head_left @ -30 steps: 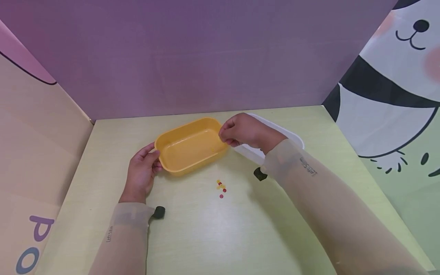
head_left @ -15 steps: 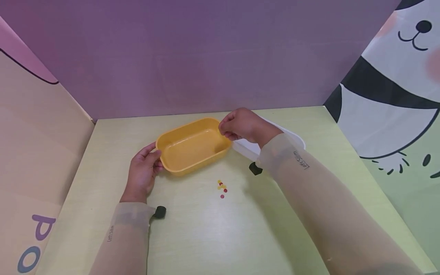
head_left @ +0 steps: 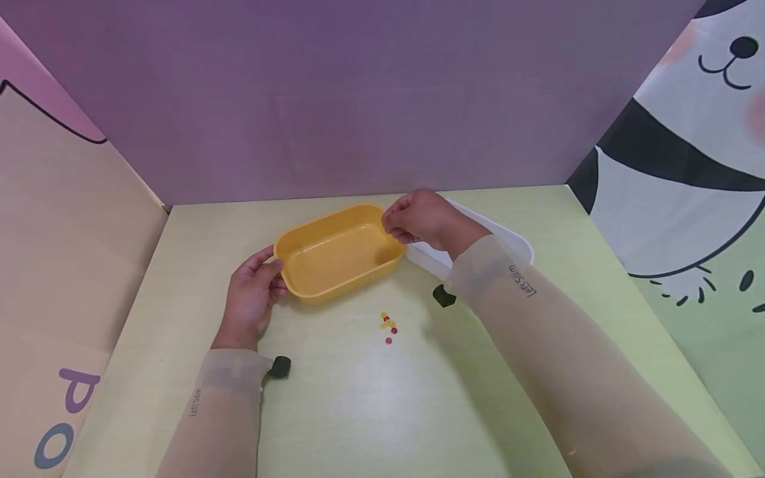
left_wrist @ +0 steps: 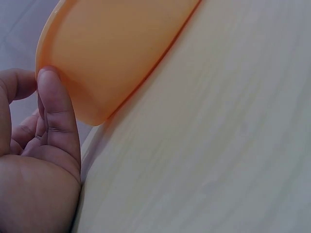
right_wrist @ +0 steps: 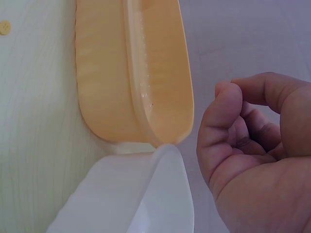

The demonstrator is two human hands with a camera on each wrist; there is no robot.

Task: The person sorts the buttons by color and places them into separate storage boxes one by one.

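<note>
My left hand [head_left: 251, 295] pinches the left end of a yellow-orange plastic tray [head_left: 335, 259] between thumb and fingers. In the left wrist view the thumb [left_wrist: 58, 111] presses the tray's wall [left_wrist: 107, 63]. Above the tray's right end hovers my right hand [head_left: 421, 219], thumb and index fingertips together. Nothing shows between those fingertips in the right wrist view, where the hand [right_wrist: 257, 141] is apart from the tray. Several small red and yellow buttons [head_left: 388, 324] lie on the table in front; a yellow button [right_wrist: 5, 27] shows its holes.
A white tray [head_left: 520, 245] stands right of the yellow-orange one, partly hidden by my right hand and forearm. The two trays' ends meet or nearly meet. A purple wall [head_left: 358, 99] rises behind the pale wooden table [head_left: 335, 411], with printed panels at both sides.
My right hand has risen slightly from the tray's right end and then stayed nearly still. A small yellow spot seen earlier in the tray no longer shows. The left hand keeps its hold.
</note>
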